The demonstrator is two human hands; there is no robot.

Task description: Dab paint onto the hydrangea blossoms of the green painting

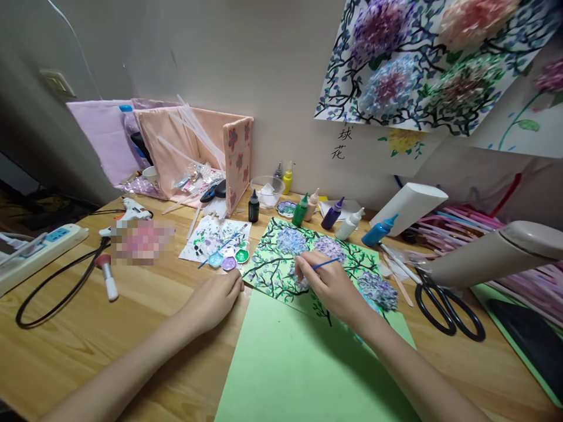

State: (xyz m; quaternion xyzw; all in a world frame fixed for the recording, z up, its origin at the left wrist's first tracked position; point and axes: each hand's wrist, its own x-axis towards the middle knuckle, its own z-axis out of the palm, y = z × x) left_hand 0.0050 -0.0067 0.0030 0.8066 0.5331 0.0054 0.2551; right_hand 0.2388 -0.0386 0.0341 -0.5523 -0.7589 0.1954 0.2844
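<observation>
A painting of purple flowers and dark branches on green ground (pixel 281 258) lies on the wooden table. My right hand (pixel 329 287) rests on it, pinching a thin blue paintbrush (pixel 325 264) whose tip meets a flower near the painting's middle. My left hand (pixel 215 299) lies curled on the table, its fingertips pressed to the painting's left edge. A plain green sheet (pixel 299 363) lies in front of me, overlapping the painting's near side.
Small paint pots (pixel 229 259) and a spotted test paper (pixel 211 237) sit left of the painting. Paint bottles (pixel 334 214) line its far edge. Black scissors (pixel 448 310) lie right. A glue gun (pixel 132 211), power strip (pixel 39 246) and cable are left. A pink box (pixel 197 152) stands behind.
</observation>
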